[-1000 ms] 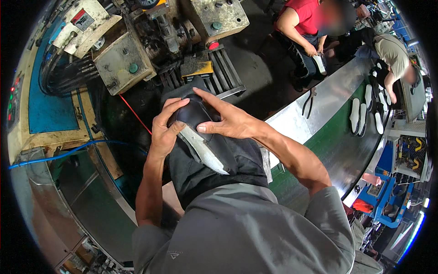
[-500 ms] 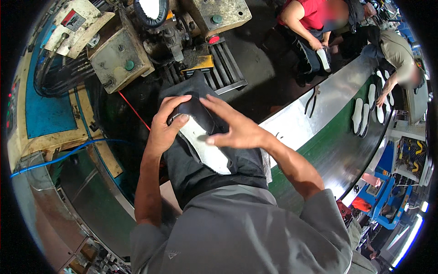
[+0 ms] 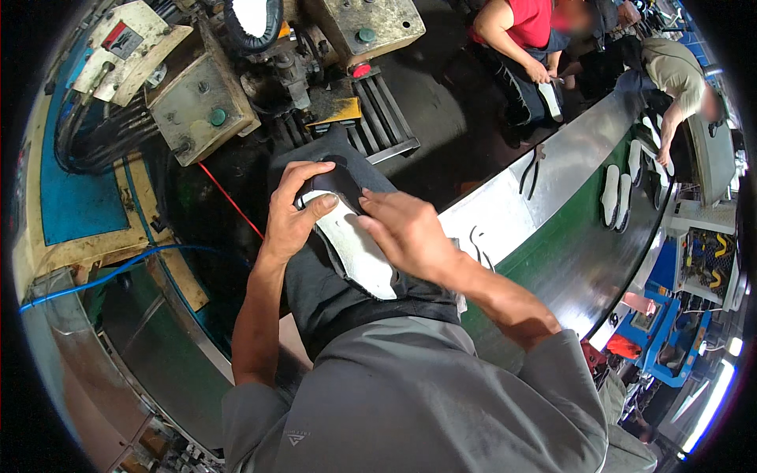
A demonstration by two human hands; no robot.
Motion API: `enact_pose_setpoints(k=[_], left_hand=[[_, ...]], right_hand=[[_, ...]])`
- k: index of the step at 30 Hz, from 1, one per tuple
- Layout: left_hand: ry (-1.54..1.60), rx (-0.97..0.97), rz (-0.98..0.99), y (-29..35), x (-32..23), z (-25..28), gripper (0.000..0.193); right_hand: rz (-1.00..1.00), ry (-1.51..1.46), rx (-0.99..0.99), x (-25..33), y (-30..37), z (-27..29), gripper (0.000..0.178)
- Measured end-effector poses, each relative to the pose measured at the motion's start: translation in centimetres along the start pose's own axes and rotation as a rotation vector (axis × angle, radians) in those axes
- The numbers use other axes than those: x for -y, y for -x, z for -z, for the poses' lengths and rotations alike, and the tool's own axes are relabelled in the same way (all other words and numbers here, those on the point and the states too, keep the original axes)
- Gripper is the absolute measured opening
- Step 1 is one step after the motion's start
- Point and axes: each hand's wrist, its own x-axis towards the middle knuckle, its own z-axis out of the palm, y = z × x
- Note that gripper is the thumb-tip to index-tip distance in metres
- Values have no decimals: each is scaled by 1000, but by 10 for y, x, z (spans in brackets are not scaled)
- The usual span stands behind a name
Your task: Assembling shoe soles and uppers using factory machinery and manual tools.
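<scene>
Across my lap lies a black shoe upper (image 3: 339, 183) with a white insole board (image 3: 355, 244) facing up, its toe end pointing away from me. My left hand (image 3: 290, 219) is closed round the toe end, thumb pressing on the white board and fingers over the far edge. On the right side of the shoe, my right hand (image 3: 410, 236) grips the black edge, fingers bent and held together. That hand covers part of the shoe's right side.
Ahead stands a greasy machine (image 3: 296, 79) with control boxes. Pincers (image 3: 532, 169) lie on the metal ledge (image 3: 505, 209) beside a green conveyor belt (image 3: 544, 252), which carries several white-soled shoes (image 3: 611, 197). Two co-workers (image 3: 524, 31) sit at the upper right. A blue hose (image 3: 118, 264) crosses on the left.
My right hand, spread with thumb apart half a second ago, has closed against the shoe's right side. The left hand keeps its hold. The surroundings have shifted slightly in view.
</scene>
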Motion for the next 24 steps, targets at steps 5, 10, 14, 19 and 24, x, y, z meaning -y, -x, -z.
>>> enact_pose_setpoints(k=[5, 10, 14, 19, 24], left_hand=[[114, 65, -97, 2, -5, 1, 57], [150, 105, -93, 5, -7, 0, 66], [120, 71, -71, 3, -5, -1, 55], [161, 70, 18, -5, -7, -16, 48], [256, 24, 230, -9, -3, -27, 47]], right_hand=[[-409, -760, 337, -48, -11, 17, 82], [-287, -799, 407, -36, -35, 9, 108], [-210, -584, 406, -44, -42, 2, 99], [-326, -640, 364, -53, -41, -9, 81], [-339, -488, 314, -60, -36, -26, 82]])
